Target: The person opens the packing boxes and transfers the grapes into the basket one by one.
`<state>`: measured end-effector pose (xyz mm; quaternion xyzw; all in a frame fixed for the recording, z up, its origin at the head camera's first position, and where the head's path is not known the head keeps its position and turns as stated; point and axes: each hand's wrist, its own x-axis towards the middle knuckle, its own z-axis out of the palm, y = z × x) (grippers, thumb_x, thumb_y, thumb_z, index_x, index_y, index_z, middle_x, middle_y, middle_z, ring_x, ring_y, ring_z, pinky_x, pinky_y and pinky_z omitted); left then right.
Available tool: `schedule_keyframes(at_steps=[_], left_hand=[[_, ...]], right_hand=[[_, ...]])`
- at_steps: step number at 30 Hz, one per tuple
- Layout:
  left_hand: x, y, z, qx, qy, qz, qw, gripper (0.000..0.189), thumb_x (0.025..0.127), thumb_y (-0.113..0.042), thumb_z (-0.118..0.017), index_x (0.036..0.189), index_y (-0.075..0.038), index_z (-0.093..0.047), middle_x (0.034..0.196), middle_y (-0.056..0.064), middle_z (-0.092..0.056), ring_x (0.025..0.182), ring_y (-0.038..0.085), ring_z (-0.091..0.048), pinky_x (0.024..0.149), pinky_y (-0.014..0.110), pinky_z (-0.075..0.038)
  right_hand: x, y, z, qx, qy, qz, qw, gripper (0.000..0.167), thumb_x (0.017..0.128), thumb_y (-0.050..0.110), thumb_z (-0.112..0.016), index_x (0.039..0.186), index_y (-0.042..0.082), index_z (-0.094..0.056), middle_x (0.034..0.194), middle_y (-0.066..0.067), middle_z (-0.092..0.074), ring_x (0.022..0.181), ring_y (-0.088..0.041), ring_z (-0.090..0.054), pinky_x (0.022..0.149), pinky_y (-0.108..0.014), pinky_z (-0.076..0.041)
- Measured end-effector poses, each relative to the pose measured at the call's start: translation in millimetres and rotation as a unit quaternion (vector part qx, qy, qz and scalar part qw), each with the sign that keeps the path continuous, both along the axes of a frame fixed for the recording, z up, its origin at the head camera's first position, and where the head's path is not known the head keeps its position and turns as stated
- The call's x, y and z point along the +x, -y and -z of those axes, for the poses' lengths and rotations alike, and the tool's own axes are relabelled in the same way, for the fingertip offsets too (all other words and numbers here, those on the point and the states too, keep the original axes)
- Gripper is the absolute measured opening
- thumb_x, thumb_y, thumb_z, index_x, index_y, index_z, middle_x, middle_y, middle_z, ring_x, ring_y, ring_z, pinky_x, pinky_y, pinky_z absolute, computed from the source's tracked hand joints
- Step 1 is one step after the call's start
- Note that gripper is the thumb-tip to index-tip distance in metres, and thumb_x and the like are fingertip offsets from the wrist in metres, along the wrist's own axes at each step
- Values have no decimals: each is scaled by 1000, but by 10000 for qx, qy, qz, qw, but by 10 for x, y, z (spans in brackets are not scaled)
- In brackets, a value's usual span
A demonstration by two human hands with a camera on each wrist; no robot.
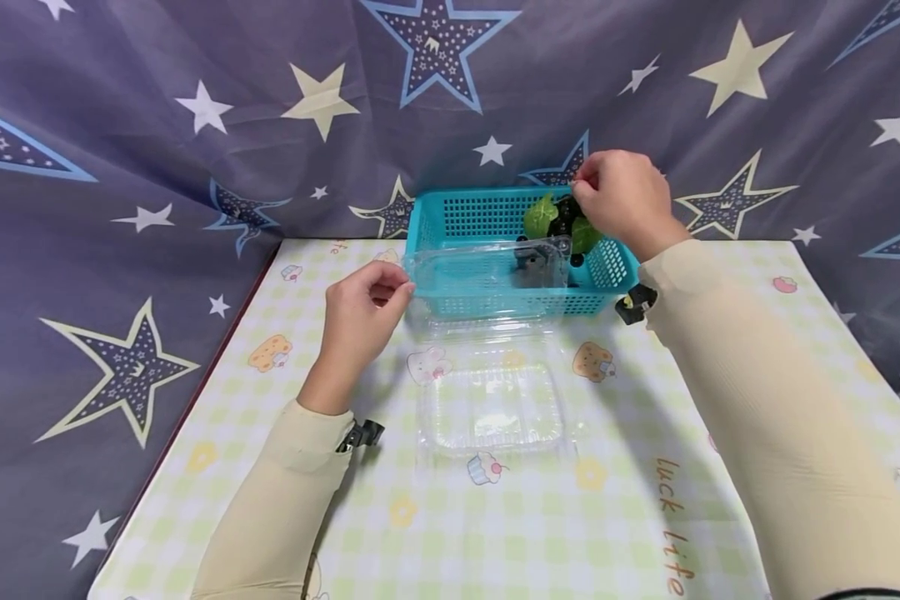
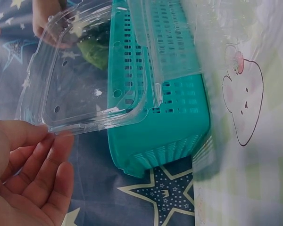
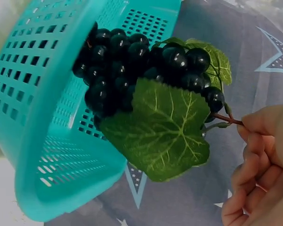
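Observation:
My right hand (image 1: 625,196) pinches the stem of a bunch of dark grapes (image 3: 127,70) between thumb and fingertips. Green leaves (image 3: 165,127) hang from that stem, and the bunch is partly inside the turquoise basket (image 1: 461,200). With thumb and fingers, my left hand (image 1: 363,312) pinches the edge of the raised lid of a clear plastic box (image 2: 80,122). The lid stands up in front of the basket, and some grapes show through it. The box's bottom half (image 1: 495,408) lies on the table nearer to me.
A checked cloth with printed pictures covers the table (image 1: 532,533). Behind the basket hangs a dark curtain (image 1: 255,150) with stars, close to its back side. Small black devices (image 1: 362,435) are strapped at both wrists.

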<state>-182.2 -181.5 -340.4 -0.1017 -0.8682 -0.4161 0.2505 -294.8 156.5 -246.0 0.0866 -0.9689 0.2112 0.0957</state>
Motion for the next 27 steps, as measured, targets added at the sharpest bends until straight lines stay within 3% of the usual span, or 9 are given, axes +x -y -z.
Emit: schedule_keyframes(at_steps=[9,18,27], left_hand=[[14,-8,-16,44,6,-18,10000,7,93,-15,-78,95,-11,-74,88,2,-74,78,13,-71,73,31,-60],[5,-25,-17,32,-5,72,10000,7,93,-16,-77,95,-10,-73,88,2,-74,78,13,-70,73,30,-60],[16,-7,-10,5,22,-22,10000,7,92,-15,-78,95,-10,-73,87,2,-74,77,13,-71,73,31,-60]], right_hand=[[-27,-28,111,70,9,-34,10000,34,106,32,-51,117,10,-74,105,-13,-71,87,-32,-61,78,-50,-50],[-54,-182,357,97,221,123,9996,33,106,33,-51,110,8,-73,96,-14,-70,78,-31,-60,67,-44,-46],[-69,-176,467,58,233,170,9996,32,106,35,-53,106,10,-73,92,-12,-70,78,-30,-60,67,-44,-46]])
